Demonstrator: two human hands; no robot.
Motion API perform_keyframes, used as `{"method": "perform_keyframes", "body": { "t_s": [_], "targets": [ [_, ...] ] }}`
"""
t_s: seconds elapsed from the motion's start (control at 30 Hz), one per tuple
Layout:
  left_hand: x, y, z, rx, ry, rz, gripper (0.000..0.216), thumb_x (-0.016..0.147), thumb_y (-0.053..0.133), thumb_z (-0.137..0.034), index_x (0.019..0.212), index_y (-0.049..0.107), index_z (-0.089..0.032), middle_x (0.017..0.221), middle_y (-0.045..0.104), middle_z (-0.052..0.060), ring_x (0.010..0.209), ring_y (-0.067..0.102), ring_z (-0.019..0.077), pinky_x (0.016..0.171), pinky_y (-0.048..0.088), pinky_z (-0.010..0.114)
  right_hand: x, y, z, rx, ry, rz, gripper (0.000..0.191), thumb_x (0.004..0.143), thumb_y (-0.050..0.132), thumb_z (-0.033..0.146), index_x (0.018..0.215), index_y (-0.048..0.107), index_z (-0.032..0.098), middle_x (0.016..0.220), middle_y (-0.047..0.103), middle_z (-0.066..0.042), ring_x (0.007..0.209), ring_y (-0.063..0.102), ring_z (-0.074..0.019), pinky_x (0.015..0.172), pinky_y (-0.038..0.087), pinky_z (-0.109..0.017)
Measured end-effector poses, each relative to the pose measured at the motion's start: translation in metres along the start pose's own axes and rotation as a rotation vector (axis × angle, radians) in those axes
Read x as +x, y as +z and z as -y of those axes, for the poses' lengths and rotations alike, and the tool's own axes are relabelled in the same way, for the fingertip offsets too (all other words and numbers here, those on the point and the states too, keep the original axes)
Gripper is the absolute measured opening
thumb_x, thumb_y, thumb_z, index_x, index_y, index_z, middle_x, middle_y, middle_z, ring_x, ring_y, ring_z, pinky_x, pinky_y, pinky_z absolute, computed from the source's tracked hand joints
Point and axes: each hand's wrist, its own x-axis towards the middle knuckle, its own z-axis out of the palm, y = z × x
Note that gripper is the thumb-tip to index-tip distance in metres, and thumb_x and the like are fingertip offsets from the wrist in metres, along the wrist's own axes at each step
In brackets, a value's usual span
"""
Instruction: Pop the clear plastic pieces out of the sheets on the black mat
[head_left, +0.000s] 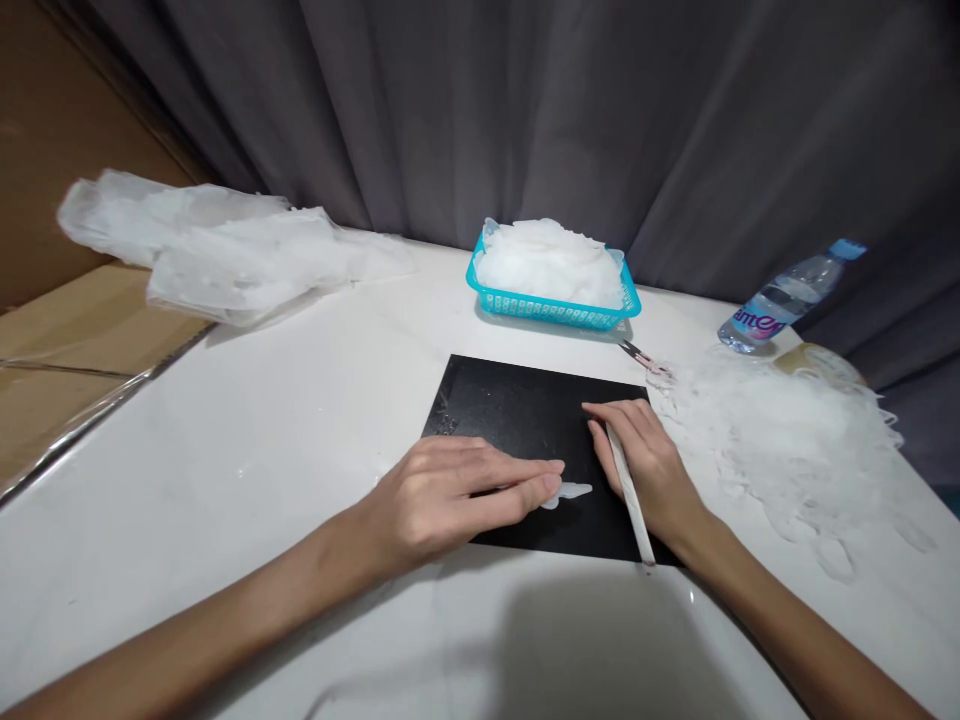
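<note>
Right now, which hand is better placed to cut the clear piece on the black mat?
Probably the right hand: it holds the white-handled blade just beside the clear piece. The left hand is flat on the black mat, fingertips pinning that piece.

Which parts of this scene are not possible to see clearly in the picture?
- Small clear piece on the black mat, head view: mostly under the left hand fingers.
- Thin white tool: its working tip is hidden by the right hand.
- Bottle label: too blurred to read fully.
- Object beside the blue basket: too small to identify.
</note>
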Motion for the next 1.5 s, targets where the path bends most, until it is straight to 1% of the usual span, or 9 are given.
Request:
{"method": "perform_keyframes", "body": {
  "t_s": [0.13, 0.37, 0.5, 0.63, 0.8, 1.1, 1.3, 1.4, 1.5],
  "targets": [
    [-0.002, -0.002, -0.001, -0.134, -0.123, 0.027, 0.043, 0.097, 0.068, -0.012, 0.135, 0.069, -0.033, 0.125, 0.078, 0.008, 0.096, 0.081, 0.0217, 0.080, 0.065, 0.031, -0.001, 0.004, -0.013, -0.066, 0.027, 0.112, 0.032, 0.105, 0.043, 0.010, 0.131, 0.061, 0.015, 0.105, 0.069, -0.014, 0.091, 0.060, -0.0264, 0.082, 0.055, -0.045],
    [-0.001, 0.004, -0.001, -0.193, -0.077, -0.025, 0.043, 0.095, 0.069, -0.006, 0.132, 0.070, -0.028, 0.120, 0.080, 0.006, 0.103, 0.080, 0.0230, 0.081, 0.065, 0.028, -0.003, 0.003, -0.011, -0.063, 0.039, 0.186, 0.032, 0.105, 0.044, 0.015, 0.133, 0.060, 0.014, 0.109, 0.067, -0.015, 0.096, 0.059, -0.0284, 0.085, 0.055, -0.047],
    [0.004, 0.005, -0.003, -0.185, -0.149, 0.001, 0.030, 0.097, 0.067, -0.010, 0.121, 0.075, -0.027, 0.112, 0.083, 0.003, 0.094, 0.082, 0.0212, 0.077, 0.064, 0.028, -0.005, 0.004, -0.014, -0.123, 0.016, 0.232, 0.036, 0.102, 0.043, 0.009, 0.134, 0.061, 0.010, 0.108, 0.065, -0.016, 0.094, 0.057, -0.0289, 0.082, 0.055, -0.047],
    [0.011, 0.002, -0.008, -0.212, -0.213, 0.050, 0.017, 0.101, 0.066, -0.019, 0.115, 0.075, -0.022, 0.100, 0.084, 0.004, 0.077, 0.079, 0.0171, 0.072, 0.059, 0.025, -0.002, -0.003, -0.005, -0.083, 0.068, 0.115, 0.040, 0.100, 0.044, 0.006, 0.134, 0.063, 0.015, 0.101, 0.061, -0.013, 0.089, 0.058, -0.0263, 0.076, 0.055, -0.044],
    [0.015, -0.002, -0.015, -0.438, -0.518, 0.176, 0.018, 0.104, 0.061, -0.032, 0.108, 0.074, -0.019, 0.092, 0.082, 0.004, 0.076, 0.074, 0.0153, 0.071, 0.052, 0.023, 0.005, -0.028, 0.031, 0.288, 0.062, -0.112, 0.035, 0.095, 0.063, 0.008, 0.126, 0.067, 0.024, 0.101, 0.063, -0.008, 0.090, 0.063, -0.0210, 0.078, 0.056, -0.038],
    [0.020, 0.001, -0.010, -1.073, -0.955, 0.286, 0.022, 0.097, 0.072, -0.039, 0.098, 0.074, -0.017, 0.089, 0.079, 0.003, 0.076, 0.069, 0.0133, 0.071, 0.050, 0.021, 0.007, -0.025, 0.045, 0.578, -0.022, -0.002, 0.036, 0.094, 0.066, 0.005, 0.125, 0.074, 0.023, 0.098, 0.071, -0.006, 0.082, 0.070, -0.0152, 0.069, 0.060, -0.028],
    [0.027, -0.001, -0.004, -1.189, -1.058, 0.258, 0.026, 0.096, 0.072, -0.039, 0.091, 0.076, -0.014, 0.079, 0.073, 0.002, 0.070, 0.063, 0.0118, 0.068, 0.047, 0.022, 0.003, -0.026, 0.041, 0.855, 0.176, 0.179, 0.029, 0.105, 0.056, 0.027, 0.130, 0.070, 0.023, 0.090, 0.074, -0.003, 0.076, 0.069, -0.0143, 0.070, 0.059, -0.027],
    [0.028, -0.002, 0.000, -1.220, -1.104, 0.228, 0.032, 0.097, 0.071, -0.041, 0.082, 0.073, -0.013, 0.065, 0.064, -0.003, 0.059, 0.055, 0.0090, 0.061, 0.043, 0.021, 0.002, -0.025, 0.040, 1.024, 0.343, 0.339, 0.043, 0.108, 0.045, 0.047, 0.133, 0.066, 0.020, 0.085, 0.071, -0.003, 0.070, 0.067, -0.0140, 0.066, 0.059, -0.026],
    [0.026, -0.001, 0.003, -1.305, -1.154, 0.245, 0.039, 0.099, 0.066, -0.050, 0.089, 0.075, -0.013, 0.074, 0.072, 0.002, 0.063, 0.063, 0.0106, 0.066, 0.048, 0.022, 0.002, -0.021, 0.043, 1.061, 0.509, 0.358, 0.037, 0.103, 0.058, 0.047, 0.125, 0.070, 0.020, 0.076, 0.066, 0.000, 0.064, 0.065, -0.0125, 0.061, 0.058, -0.024]
  ]
}}
